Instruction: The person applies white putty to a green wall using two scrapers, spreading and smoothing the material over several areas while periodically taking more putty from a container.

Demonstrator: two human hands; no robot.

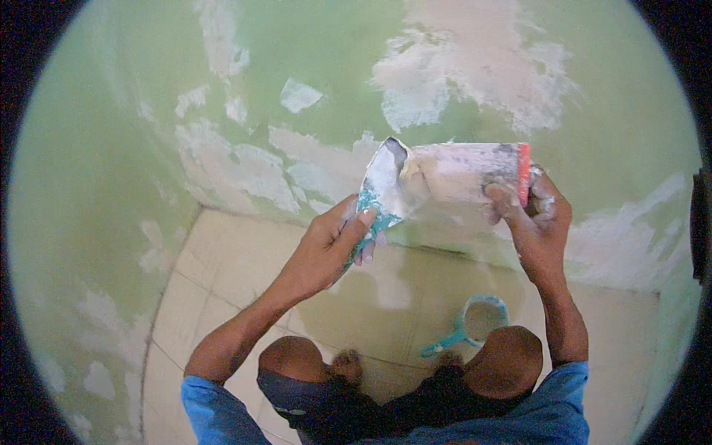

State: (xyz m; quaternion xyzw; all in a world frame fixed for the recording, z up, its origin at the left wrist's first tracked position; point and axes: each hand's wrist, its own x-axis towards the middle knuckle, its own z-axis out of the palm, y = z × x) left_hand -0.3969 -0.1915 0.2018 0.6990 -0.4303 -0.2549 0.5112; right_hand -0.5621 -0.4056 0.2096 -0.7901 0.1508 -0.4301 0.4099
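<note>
My left hand (pixel 326 245) is closed around the teal handle of a putty knife (pixel 383 185), whose blade points up and is coated with white putty. In my right hand (pixel 547 230), a flat rectangular putty spreader (pixel 463 170) with a red edge strip is pinched at its right end, thumb on the near face. Smears of pale putty and dark marks cover the spreader. Its left end meets or overlaps the knife blade; whether they touch is unclear. White residue coats the fingers of my right hand. Both tools are held up before the wall.
The green wall (pixel 326 44) carries many whitish putty patches (pixel 475 67). Below it lies a cream tiled floor (pixel 237 245). A teal dipper (pixel 506 310) with a greyish content stands near my right knee (pixel 508 356). A dark object (pixel 699 226) is at the far right.
</note>
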